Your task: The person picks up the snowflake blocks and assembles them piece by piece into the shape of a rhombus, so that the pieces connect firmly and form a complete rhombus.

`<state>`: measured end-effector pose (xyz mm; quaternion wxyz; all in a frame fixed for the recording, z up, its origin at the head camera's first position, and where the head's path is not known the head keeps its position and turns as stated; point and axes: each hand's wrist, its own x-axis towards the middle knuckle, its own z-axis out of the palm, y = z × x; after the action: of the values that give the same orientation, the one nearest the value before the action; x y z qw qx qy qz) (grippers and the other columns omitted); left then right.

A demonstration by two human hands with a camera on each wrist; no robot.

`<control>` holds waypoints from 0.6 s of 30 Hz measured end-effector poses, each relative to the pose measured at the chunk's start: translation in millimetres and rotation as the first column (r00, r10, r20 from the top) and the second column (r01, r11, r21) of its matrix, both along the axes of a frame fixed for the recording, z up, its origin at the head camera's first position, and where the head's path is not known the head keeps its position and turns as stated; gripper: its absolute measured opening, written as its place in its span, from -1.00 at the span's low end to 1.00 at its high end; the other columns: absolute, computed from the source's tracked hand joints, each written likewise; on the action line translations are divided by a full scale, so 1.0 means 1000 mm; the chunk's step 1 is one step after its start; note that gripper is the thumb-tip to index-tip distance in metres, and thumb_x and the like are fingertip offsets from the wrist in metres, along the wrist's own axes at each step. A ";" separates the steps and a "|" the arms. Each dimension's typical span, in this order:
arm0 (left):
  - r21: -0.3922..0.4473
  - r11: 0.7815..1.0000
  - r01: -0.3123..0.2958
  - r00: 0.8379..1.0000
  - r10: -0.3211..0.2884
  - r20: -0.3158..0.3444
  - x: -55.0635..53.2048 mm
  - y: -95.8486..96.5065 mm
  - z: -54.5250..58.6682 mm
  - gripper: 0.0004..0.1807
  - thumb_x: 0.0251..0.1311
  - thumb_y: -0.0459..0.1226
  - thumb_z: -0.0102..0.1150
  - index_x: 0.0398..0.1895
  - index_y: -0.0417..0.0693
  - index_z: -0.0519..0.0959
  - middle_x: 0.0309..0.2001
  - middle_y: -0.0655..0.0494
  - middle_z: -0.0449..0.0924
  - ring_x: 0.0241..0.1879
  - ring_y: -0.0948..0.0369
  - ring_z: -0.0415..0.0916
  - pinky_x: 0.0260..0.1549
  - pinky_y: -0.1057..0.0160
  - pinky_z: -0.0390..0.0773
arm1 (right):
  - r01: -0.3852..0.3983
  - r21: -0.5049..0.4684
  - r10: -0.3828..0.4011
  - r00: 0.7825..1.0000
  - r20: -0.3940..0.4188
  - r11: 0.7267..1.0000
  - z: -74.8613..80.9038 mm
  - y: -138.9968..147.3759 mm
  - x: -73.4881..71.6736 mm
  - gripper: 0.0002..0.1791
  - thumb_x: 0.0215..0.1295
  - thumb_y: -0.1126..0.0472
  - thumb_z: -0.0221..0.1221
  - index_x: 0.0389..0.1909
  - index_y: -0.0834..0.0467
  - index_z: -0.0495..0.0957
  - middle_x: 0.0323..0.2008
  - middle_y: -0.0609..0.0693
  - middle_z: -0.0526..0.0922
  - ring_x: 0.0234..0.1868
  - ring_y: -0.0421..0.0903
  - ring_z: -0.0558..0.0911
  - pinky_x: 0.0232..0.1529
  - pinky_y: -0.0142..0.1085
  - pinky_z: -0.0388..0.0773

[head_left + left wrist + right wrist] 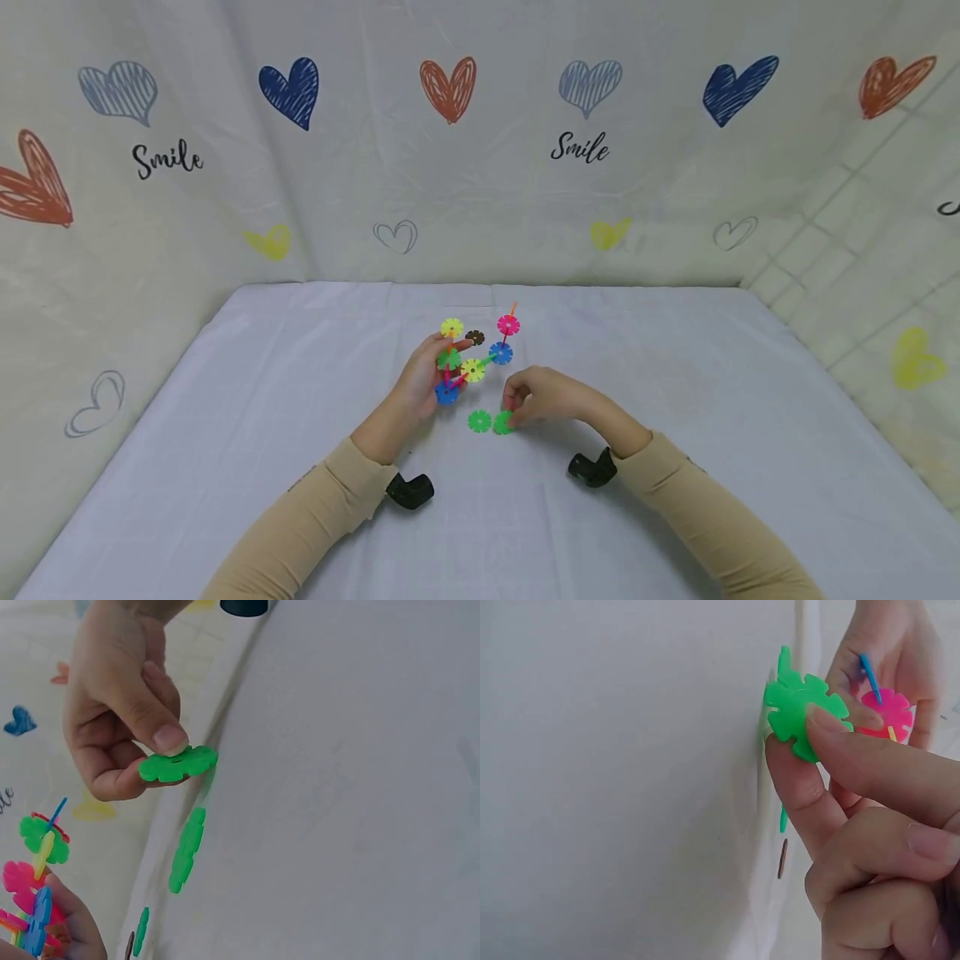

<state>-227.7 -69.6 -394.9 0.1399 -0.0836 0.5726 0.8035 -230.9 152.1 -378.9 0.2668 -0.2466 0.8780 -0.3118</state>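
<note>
- From my end, I'm seeing the left hand [417,385] turning its palm inward, its forearm slanting up from the lower left; its fingers and thumb are gripping a chain of notched discs [472,370].
- The right hand [553,394] is bending down at the wrist from the lower right, its thumb and forefinger pinching a green disc [799,712], its other fingers curling toward the palm.
- The chain is forming a lopsided V above the cloth: its shorter side is dropping from a yellow disc to a blue one, its longer side rising rightward and away to a pink disc and an orange edge-on tip.
- In the left wrist view, the pinched disc is tilting almost level; I can't tell whether it's touching the cloth.
- Another green disc [480,421] is lying flat just left of the right fingertips, and a brown disc [475,337] is sitting beyond the chain.
- A pale cloth [525,542] is covering the table, and a white backdrop [495,187] is showing hearts and "Smile" lettering.
</note>
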 end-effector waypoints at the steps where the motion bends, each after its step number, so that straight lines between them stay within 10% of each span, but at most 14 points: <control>1: -0.001 1.000 0.001 1.000 -0.001 -0.001 0.000 0.000 0.000 -0.30 0.59 -0.13 -0.16 0.66 -0.08 -0.09 0.37 -0.01 0.48 0.40 -0.08 0.22 -0.33 0.30 0.56 | 0.000 -0.008 0.000 1.000 0.000 1.000 0.000 0.000 0.000 -0.85 0.23 0.26 0.44 -0.36 0.11 0.61 -0.43 -0.08 0.59 -0.35 -0.11 0.52 -0.32 -0.31 0.48; 18: -0.005 1.000 0.010 1.000 -0.010 0.016 0.003 0.003 0.002 -0.36 0.58 -0.14 -0.14 0.63 -0.04 0.03 0.36 0.01 0.50 0.34 -0.08 0.25 -0.33 0.29 0.57 | 0.137 -0.182 -0.158 0.982 -0.102 0.974 0.056 0.029 -0.005 -0.82 0.24 0.24 0.44 -0.29 0.16 0.60 -0.34 -0.05 0.69 -0.26 -0.01 0.57 -0.29 -0.23 0.48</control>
<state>-224.9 -66.6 -393.4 0.1483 -0.0872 0.5741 0.8005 -235.7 180.9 -322.9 0.1689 -0.2206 0.8773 -0.3914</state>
